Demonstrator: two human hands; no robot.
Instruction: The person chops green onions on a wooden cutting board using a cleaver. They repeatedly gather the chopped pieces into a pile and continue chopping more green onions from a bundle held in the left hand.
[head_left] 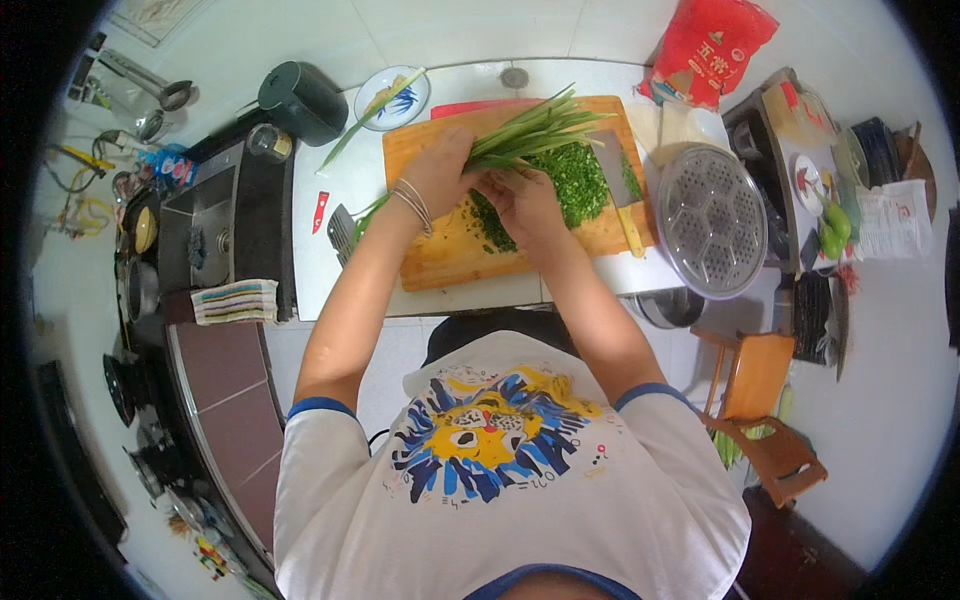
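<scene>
My left hand (440,175) is closed around a bunch of long garlic chives (540,132), whose tips fan out to the far right. Against the near side of the bunch, my right hand (527,208) has its fingers curled in a pinch on the stems. Both hands are above a wooden cutting board (430,265). Finely chopped greens (580,187) lie heaped on the board, partly hidden by my right hand. A cleaver (617,175) with a yellow handle rests at the board's right side, its handle toward me.
A grey perforated steamer tray (712,220) stands right of the board. Behind are a patterned plate (392,98) and a red bag (708,50). On the left lie a red-handled peeler (320,212) and a dark slotted tool (342,228), near a sink (212,225). A wooden chair (758,375) stands at right.
</scene>
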